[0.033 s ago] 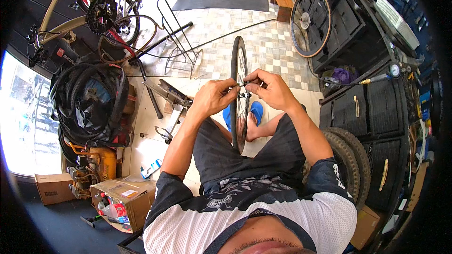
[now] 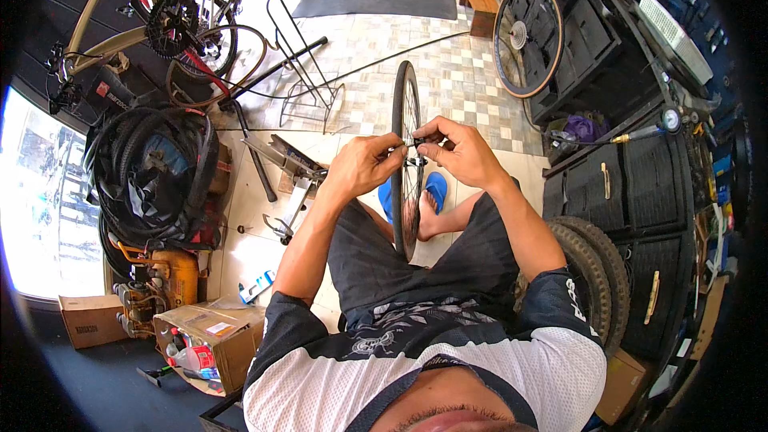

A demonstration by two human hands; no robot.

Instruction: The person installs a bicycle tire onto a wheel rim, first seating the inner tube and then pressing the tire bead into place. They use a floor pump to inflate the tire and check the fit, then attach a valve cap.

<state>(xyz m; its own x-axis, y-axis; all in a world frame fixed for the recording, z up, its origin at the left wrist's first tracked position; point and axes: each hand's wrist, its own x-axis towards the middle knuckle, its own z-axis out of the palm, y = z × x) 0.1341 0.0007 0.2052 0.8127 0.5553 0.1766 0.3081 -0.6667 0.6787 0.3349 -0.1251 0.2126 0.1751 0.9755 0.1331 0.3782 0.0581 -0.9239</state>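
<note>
A bicycle wheel (image 2: 399,216) with a thin black tyre stands upright between my knees, seen nearly edge-on. On its left side my left hand (image 2: 368,165) is closed, thumb and forefinger pinched together near the middle of the wheel. From the right, my right hand (image 2: 462,155) pinches too, its fingertips almost meeting the left ones across the spokes. A small dark piece shows between the fingertips, too small to name. Just below them is the shiny hub (image 2: 414,162), partly hidden by the wheel and fingers.
Blue slippers (image 2: 436,186) are on my feet. Left are a metal stand (image 2: 300,104), a heap of black tyres (image 2: 120,152), an orange compressor (image 2: 178,276) and an open cardboard box (image 2: 240,336). Right are knobby tyres (image 2: 612,272), dark drawers (image 2: 656,184) and a tan-walled wheel (image 2: 552,40).
</note>
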